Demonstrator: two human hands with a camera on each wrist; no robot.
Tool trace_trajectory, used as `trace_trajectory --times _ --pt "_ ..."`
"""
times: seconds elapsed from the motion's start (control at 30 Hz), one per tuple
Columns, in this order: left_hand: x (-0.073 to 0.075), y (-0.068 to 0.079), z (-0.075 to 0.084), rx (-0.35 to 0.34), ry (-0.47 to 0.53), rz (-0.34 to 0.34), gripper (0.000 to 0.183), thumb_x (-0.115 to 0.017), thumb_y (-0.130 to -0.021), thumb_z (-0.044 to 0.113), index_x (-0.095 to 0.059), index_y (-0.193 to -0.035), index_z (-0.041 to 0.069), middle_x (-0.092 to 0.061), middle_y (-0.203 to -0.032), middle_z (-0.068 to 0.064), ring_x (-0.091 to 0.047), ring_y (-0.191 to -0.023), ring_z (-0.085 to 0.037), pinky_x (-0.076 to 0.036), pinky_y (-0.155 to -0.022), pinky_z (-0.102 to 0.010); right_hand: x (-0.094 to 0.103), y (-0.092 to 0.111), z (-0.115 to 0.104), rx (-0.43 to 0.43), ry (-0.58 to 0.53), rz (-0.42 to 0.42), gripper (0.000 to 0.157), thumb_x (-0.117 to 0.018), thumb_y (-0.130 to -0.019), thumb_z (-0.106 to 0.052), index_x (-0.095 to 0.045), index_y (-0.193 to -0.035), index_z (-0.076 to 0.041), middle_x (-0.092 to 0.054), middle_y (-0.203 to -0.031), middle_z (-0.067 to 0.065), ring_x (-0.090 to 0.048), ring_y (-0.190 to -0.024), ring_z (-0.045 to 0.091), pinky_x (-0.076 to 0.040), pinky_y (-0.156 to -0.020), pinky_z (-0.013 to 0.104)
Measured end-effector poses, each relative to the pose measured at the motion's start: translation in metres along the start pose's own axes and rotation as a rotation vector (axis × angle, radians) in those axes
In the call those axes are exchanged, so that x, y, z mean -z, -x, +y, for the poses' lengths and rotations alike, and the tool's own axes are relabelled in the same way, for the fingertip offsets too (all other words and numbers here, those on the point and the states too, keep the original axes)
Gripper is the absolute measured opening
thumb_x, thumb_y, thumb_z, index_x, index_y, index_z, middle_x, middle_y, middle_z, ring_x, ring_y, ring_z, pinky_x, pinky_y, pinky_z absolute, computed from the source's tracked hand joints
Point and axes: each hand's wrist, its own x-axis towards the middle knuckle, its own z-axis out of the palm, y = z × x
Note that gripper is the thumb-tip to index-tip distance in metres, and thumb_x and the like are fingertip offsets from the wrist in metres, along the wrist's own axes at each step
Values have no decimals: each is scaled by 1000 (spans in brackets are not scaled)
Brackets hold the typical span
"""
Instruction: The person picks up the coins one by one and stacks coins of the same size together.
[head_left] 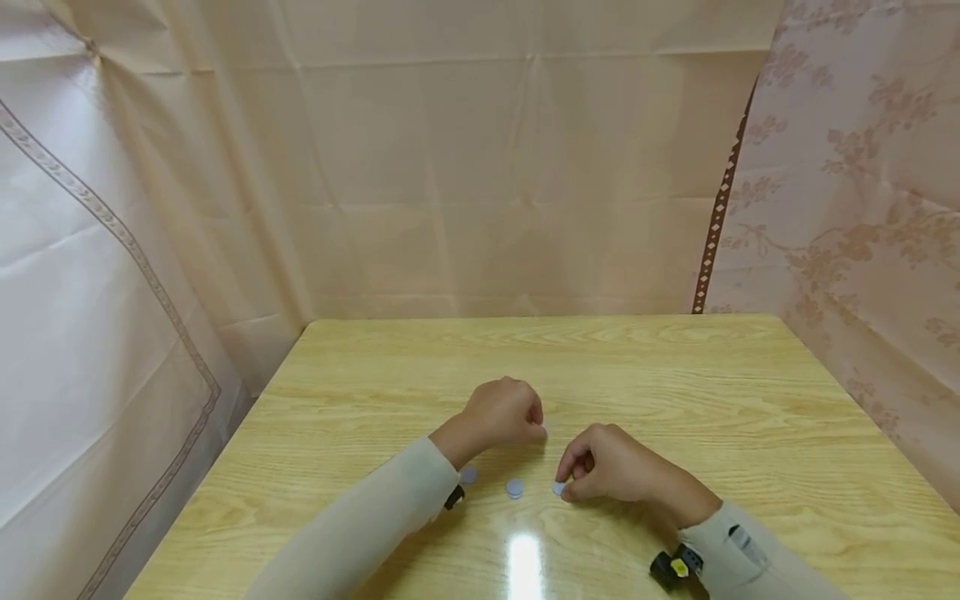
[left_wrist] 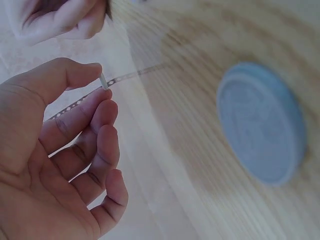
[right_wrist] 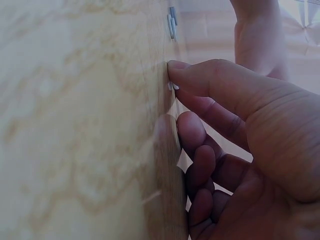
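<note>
My left hand point(head_left: 504, 411) is raised a little over the far middle of the table. Its thumb and index finger pinch a thin pale disc point(left_wrist: 103, 81) by the edge, while the other fingers curl loosely. Low at the tabletop, my right hand point(head_left: 618, 467) pinches another pale disc point(head_left: 558, 488) between thumb and index finger; in the right wrist view only a sliver of that disc point(right_wrist: 173, 86) shows. Between the hands and nearer me lie two overlapping blue-grey discs point(head_left: 513, 488). Beside my left cuff is a round disc point(head_left: 468, 475) with a raised rim and a relief pattern.
The wooden table point(head_left: 337, 375) has a glossy top with a bright light reflection near its front. Beige cloth point(head_left: 487, 183) hangs behind it, with patterned cloth at both sides. A small black camera point(head_left: 667, 569) sits at my right wrist.
</note>
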Motion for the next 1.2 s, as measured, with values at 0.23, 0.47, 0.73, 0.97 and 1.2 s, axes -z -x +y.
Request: trace_trajectory --times 0.23,0.47,0.73,0.97,1.2 --pt "2 13 1 -48 67 37 9 -77 -86 31 -79 -87 22 -70 -83 14 -56 -61 -1 -50 -57 -18 -1 0 0 1 17 12 7 -85 -84 -20 -80 -87 -21 -67 -70 -6 -53 -60 1 -46 -55 19" --pt "-1 24 3 -78 109 60 12 -77 -88 32 -80 -90 21 -73 -90 11 -46 -50 -1 -41 -46 -15 0 0 -1 2 -2 13 8 -86 -84 -20 -80 -88 -18 -67 -71 -4 -53 -60 2 -46 -54 19" --pt "-7 33 10 -130 104 81 10 -77 -87 30 -80 -89 21 -74 -88 13 -38 -44 0 -50 -53 -22 -1 0 -3 18 -6 16 8 -86 -84 -19 -80 -88 -17 -67 -71 -3 -54 -61 3 -46 -55 19" --pt "-12 38 16 -145 43 82 5 -79 -82 33 -79 -81 29 -69 -76 24 -51 -61 7 -44 -75 -24 -1 0 -1 19 -31 10 9 -86 -84 -20 -80 -89 -15 -68 -73 -2 -54 -60 3 -47 -55 19" --pt "-14 42 24 -139 40 8 11 -82 -84 39 -79 -80 30 -67 -71 27 -54 -64 9 -44 -83 -31 -1 0 0 16 -30 18 10 -87 -83 -19 -79 -88 -15 -69 -72 -2 -55 -60 3 -47 -54 19"
